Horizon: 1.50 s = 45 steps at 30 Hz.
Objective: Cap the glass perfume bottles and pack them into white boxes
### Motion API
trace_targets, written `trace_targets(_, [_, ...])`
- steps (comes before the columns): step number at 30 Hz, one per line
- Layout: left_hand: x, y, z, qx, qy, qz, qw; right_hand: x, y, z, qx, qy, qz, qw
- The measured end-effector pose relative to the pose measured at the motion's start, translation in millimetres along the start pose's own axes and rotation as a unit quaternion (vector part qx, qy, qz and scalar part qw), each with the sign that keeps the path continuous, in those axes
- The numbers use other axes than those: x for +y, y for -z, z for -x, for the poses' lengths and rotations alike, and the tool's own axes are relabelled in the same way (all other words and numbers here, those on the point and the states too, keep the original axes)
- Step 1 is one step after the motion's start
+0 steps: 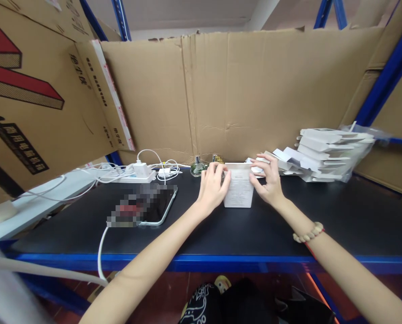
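Head view, the only one. Black shelf top (322, 216) with a blue front edge, brown cardboard walling the back and both sides.

Small white carton (238, 191) stands upright at mid-shelf, printed face toward the camera, top flaps apparently open. Left hand (212, 186) clasps the carton's left wall, fingers curled over the upper edge. Right hand (267, 180) grips the right wall, fingers spread along the top rim; a beaded bracelet (308, 233) sits on that wrist. Both hands touch the carton, one on each side of it.

Just behind the left hand, against the cardboard: a small green-tinted glass bottle (197, 168), and a second bottle with a gold top (217, 159), mostly hidden by the fingers.

Right of the carton, a heap of flat white box blanks (329, 155), part of it in clear plastic wrap, with loose blanks spilling toward the right hand.

Left of the carton, a phone (154, 207) lies flat with a white cable (101, 252) running off the shelf's front edge. Behind it, a white power strip (136, 176) with a charger plugged in and tangled white cords.
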<state>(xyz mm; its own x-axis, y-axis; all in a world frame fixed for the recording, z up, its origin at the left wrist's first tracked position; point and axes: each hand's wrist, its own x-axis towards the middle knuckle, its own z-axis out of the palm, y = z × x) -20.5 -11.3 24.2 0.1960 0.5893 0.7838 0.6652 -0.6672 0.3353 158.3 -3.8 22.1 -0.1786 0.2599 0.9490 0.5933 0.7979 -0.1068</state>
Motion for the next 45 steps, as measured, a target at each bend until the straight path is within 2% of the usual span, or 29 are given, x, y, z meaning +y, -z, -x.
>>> trace_targets(4, [1, -1.5, -2, -0.053, 0.122, 0.14, 0.981, -2, -1, -3, 0.023, 0.028, 0.03, 0.999])
trace_targets(7, [2, -4.3, -1, -0.043, 0.147, 0.222, 0.963, -4, -1, -4, 0.036, 0.013, 0.029, 0.999])
trace_targets(11, [3, -5.4, 2, -0.036, 0.098, 0.23, 0.968, -8, 0, -4, 0.044, -0.011, 0.029, 0.999])
trace_targets(15, [1, -3.2, 1, -0.059, 0.046, 0.19, 0.979, -8, 2, -4, 0.031, -0.007, 0.018, 0.999])
trace_targets(19, [-1, -1.2, -1, -0.086, 0.027, 0.177, 0.98, -7, 0, -3, 0.0, -0.023, -0.008, 1.0])
trace_targets(24, [1, 0.4, -1, -0.059, 0.008, 0.183, 0.981, -8, 2, -5, -0.007, -0.049, -0.014, 0.999])
trace_targets(28, [0, 1.5, 5, -0.021, -0.088, 0.19, 0.978, -15, 6, -5, 0.02, 0.026, 0.002, 0.999])
trace_targets(31, [-1, -0.2, 11, -0.027, -0.138, 0.194, 0.971, -18, 7, -5, 0.023, 0.067, 0.013, 0.997])
trace_targets(33, [-2, -3.2, 13, -0.043, -0.125, 0.207, 0.969, -18, 6, -6, 0.017, 0.056, 0.018, 0.998])
trace_targets(35, [-2, -7.0, 13, -0.062, -0.069, 0.218, 0.972, -15, 6, -7, 0.006, 0.014, 0.021, 1.0])
trace_targets(38, [0, -10.7, 10, -0.131, 0.055, 0.165, 0.976, -11, 7, -10, -0.008, -0.058, 0.035, 0.998])
trace_targets(40, [2, -10.2, 8, -0.193, 0.089, 0.097, 0.972, -10, 10, -11, -0.006, -0.068, 0.059, 0.996])
trace_targets(42, [4, -7.1, 7, -0.213, 0.054, 0.026, 0.975, -11, 12, -13, 0.01, -0.055, 0.079, 0.995])
trace_targets(43, [5, -4.9, 7, -0.196, 0.021, -0.008, 0.98, -11, 13, -14, 0.021, -0.049, 0.08, 0.995])
trace_targets(45, [5, 0.3, 6, -0.119, -0.046, -0.074, 0.989, -12, 15, -15, 0.042, -0.053, 0.061, 0.996])
